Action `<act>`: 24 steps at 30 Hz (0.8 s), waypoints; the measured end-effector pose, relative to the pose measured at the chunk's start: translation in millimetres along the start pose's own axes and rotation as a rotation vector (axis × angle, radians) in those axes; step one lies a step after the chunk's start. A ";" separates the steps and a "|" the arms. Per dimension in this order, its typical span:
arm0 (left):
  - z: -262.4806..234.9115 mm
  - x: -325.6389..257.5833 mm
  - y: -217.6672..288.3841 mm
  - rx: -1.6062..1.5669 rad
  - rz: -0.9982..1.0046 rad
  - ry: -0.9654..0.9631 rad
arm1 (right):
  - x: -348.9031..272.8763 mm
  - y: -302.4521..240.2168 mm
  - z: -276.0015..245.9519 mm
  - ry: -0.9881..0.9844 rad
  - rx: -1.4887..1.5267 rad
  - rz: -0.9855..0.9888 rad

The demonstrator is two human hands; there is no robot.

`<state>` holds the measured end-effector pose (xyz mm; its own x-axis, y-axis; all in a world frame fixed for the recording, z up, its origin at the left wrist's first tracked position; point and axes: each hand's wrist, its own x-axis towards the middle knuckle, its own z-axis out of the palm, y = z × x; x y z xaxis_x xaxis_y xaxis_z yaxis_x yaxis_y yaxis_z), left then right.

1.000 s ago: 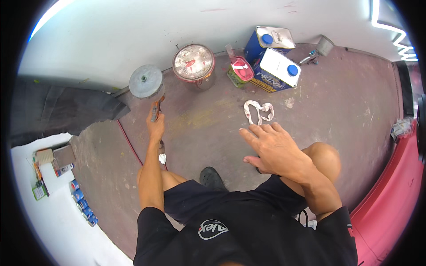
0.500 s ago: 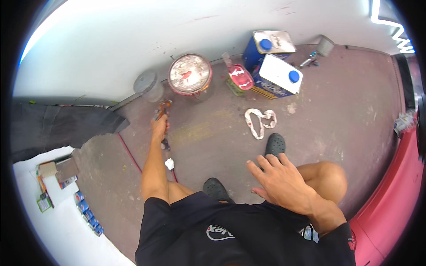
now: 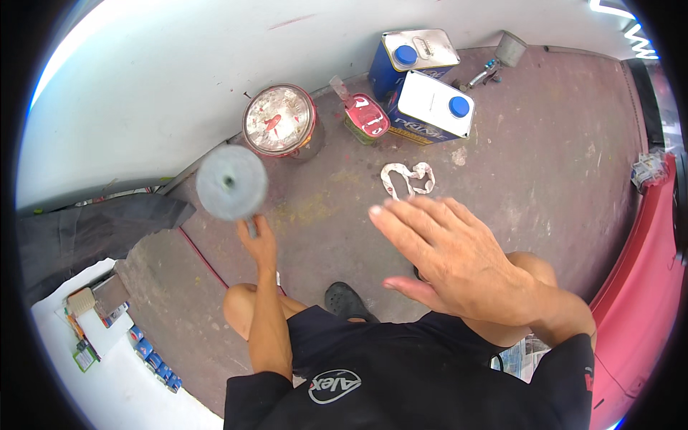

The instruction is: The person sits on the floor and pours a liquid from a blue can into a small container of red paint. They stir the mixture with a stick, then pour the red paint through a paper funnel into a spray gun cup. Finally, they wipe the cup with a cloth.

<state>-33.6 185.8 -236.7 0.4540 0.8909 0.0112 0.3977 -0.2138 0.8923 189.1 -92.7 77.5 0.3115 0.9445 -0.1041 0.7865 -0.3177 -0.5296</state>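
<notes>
In my left hand [image 3: 259, 242] is a paint spray gun [image 3: 231, 183], held off the floor with my fingers closed at its handle. Its round grey cup, blurred a little by motion, faces up and hides most of the gun's body. My right hand [image 3: 459, 261] hovers over my right leg, palm down, thumb apart and fingers stretched, holding nothing. Just beyond its fingertips a twisted white strip [image 3: 390, 175] lies on the floor. Past the gun, by the wall, stands a paint-stained round bucket [image 3: 279, 118] with a lid.
Two blue rectangular cans [image 3: 433, 107] and a tub of red paint [image 3: 368, 117] stand along the wall. A second spray gun [image 3: 511, 49] lies to their right. At right is a red panel [image 3: 638, 287]. A red hose [image 3: 201, 254] crosses the floor at left.
My left hand has lifted the spray gun from near the floor by the wall, and its cup now shows large. My right hand has risen closer to view.
</notes>
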 end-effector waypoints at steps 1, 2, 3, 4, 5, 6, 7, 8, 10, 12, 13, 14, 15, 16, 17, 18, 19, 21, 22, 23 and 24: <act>-6.5 -15.1 -9.6 -0.003 0.025 -0.009 | 8.6 -1.1 1.8 0.026 0.030 -0.015; -8.1 -24.1 1.8 0.014 0.099 -0.093 | 17.3 -0.8 8.2 0.076 0.073 -0.015; -7.9 -35.4 12.8 0.030 0.172 -0.179 | 26.3 -0.2 17.1 0.125 0.116 -0.014; -7.2 -45.2 21.7 0.030 0.189 -0.256 | 34.4 -2.0 25.7 0.169 0.158 -0.011; -6.9 -56.5 28.2 0.033 0.204 -0.327 | 42.5 -0.7 35.3 0.171 0.133 -0.012; -2.7 -62.0 31.9 0.022 0.169 -0.392 | 50.1 1.6 46.0 0.175 0.109 -0.009; 5.1 -65.1 37.9 0.004 0.163 -0.439 | 53.7 2.7 55.2 0.179 0.072 -0.007; 15.8 -67.5 46.8 -0.017 0.159 -0.491 | 53.4 3.7 63.0 0.182 0.112 0.050; 35.0 -69.6 64.9 -0.053 0.212 -0.577 | 48.4 9.8 74.8 0.201 0.187 0.180; 41.0 -81.4 41.1 -0.027 0.300 -0.620 | 39.4 14.3 77.3 0.264 -0.009 0.114; 46.2 -93.3 12.7 0.016 0.363 -0.606 | 37.9 12.5 78.0 0.262 -0.074 0.107; 48.5 -96.7 -0.2 -0.085 0.315 -0.647 | 36.2 16.2 83.0 0.295 0.008 0.106; 53.3 -101.7 -7.5 -0.185 0.266 -0.689 | 34.8 20.5 86.2 0.334 0.085 0.100; 55.5 -100.4 6.9 -0.184 0.175 -0.728 | 30.9 23.3 85.0 0.343 0.077 0.105; 55.8 -95.7 -26.5 -0.066 0.259 -0.699 | 34.6 23.4 84.3 0.350 0.085 0.070; 68.6 -101.0 -36.2 -0.082 0.262 -0.652 | 30.6 24.5 78.5 0.302 0.082 0.099; 82.1 -107.9 -44.1 -0.101 0.267 -0.614 | 27.3 24.1 70.7 0.255 0.092 0.126; 84.5 -107.5 -23.1 -0.225 0.266 -0.521 | 25.0 34.4 66.7 0.246 0.172 0.047; 83.6 -102.9 -12.9 -0.256 0.346 -0.524 | 24.9 40.8 70.0 0.275 0.199 -0.014; 79.9 -99.9 1.3 -0.271 0.337 -0.545 | 23.5 48.3 72.5 0.301 0.236 -0.096; 77.4 -95.2 14.7 -0.288 0.331 -0.562 | 22.9 54.9 75.6 0.368 0.295 -0.131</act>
<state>-9.2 66.8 -259.6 0.8875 0.4399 0.1372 -0.0236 -0.2540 0.9669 199.1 -82.2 -17.6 0.4296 0.8661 0.2555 0.6637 -0.1109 -0.7397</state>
